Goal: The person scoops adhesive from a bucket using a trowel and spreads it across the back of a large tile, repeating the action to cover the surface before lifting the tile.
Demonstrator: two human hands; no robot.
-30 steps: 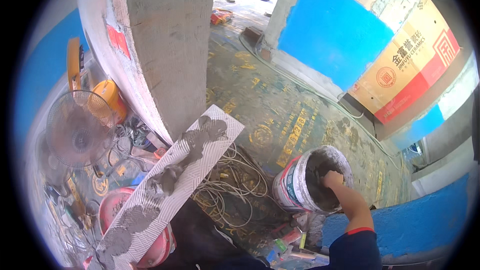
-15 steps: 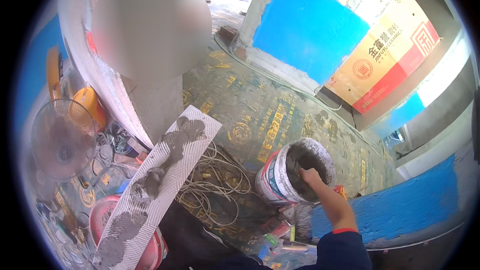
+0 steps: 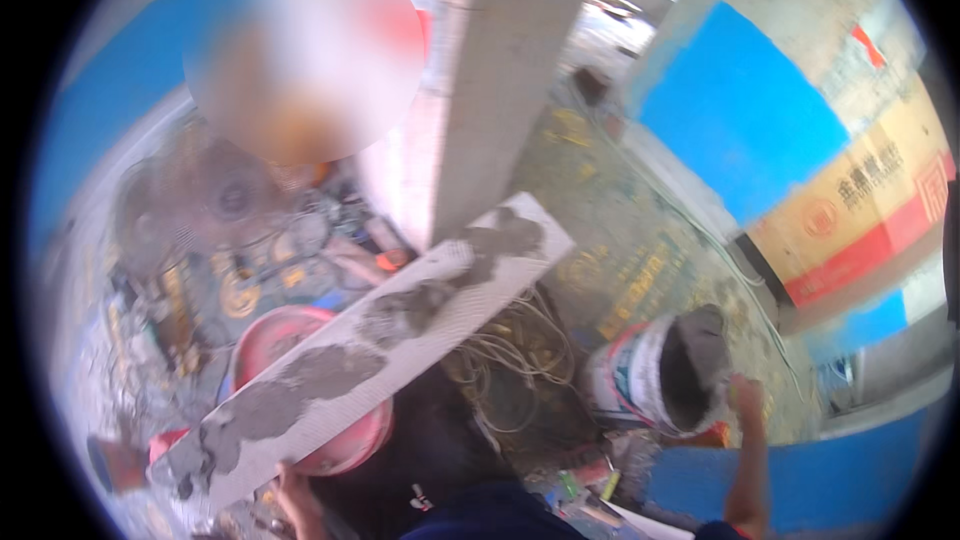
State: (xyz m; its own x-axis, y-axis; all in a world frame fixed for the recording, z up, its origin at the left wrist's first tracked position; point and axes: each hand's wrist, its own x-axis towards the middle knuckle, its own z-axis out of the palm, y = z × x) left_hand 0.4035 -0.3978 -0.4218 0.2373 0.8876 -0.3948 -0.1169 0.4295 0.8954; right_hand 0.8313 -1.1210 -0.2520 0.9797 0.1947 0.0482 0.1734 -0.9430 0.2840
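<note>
A long white tile strip with a ribbed face and grey mortar lies slanting across a pink bucket. My left hand grips the strip's near lower edge. At the lower right, my right hand, blurred, is closed on what looks like a trowel handle. A lump of grey mortar sits above it at the rim of a white bucket; the blade is hidden.
Tangled cables lie between the buckets. A fan and scattered tools stand left of a concrete column. A cardboard sheet leans at right, near a blue-painted ledge.
My left hand now shows on the strip's edge. My right hand has lifted mortar up from inside the white bucket. The view has swung left.
</note>
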